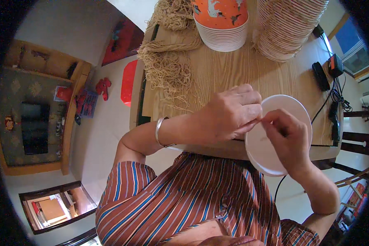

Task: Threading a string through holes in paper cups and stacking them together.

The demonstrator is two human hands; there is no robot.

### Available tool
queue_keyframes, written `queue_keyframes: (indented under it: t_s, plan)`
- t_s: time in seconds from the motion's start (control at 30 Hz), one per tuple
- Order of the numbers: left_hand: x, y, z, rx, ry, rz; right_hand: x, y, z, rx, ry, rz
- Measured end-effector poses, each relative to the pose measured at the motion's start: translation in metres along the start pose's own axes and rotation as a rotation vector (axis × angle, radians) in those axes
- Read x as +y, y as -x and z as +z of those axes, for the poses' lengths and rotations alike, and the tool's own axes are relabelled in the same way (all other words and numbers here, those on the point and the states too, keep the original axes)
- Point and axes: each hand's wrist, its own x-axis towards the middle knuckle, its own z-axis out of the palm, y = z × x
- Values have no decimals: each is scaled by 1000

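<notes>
White paper lid (274, 119) half hidden behind left hand (229, 112), right hand (289, 141).

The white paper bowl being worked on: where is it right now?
In the head view, the white paper bowl sits at the table's near edge, right of centre, with the left hand and right hand pinching together over it.

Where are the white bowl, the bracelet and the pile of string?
White bowl (291, 107), head view, on its bare upper rim.
Bracelet (159, 132), head view, on the silver band around the left wrist.
Pile of string (166, 69), head view, on the tan tangled middle.
</notes>
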Motion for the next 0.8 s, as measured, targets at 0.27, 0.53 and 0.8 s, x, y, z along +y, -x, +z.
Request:
queue_keyframes:
  t_s: [0.27, 0.53, 0.8]
  plan:
    - [-3, 6, -2, 35, 17, -129, 12, -10, -7, -163, -654, 641]
    - [-18, 16, 14, -9, 389, -574, 19, -15, -2, -176, -712, 687]
    - [-21, 14, 18, -67, 481, -633, 22, -17, -2, -157, -675, 724]
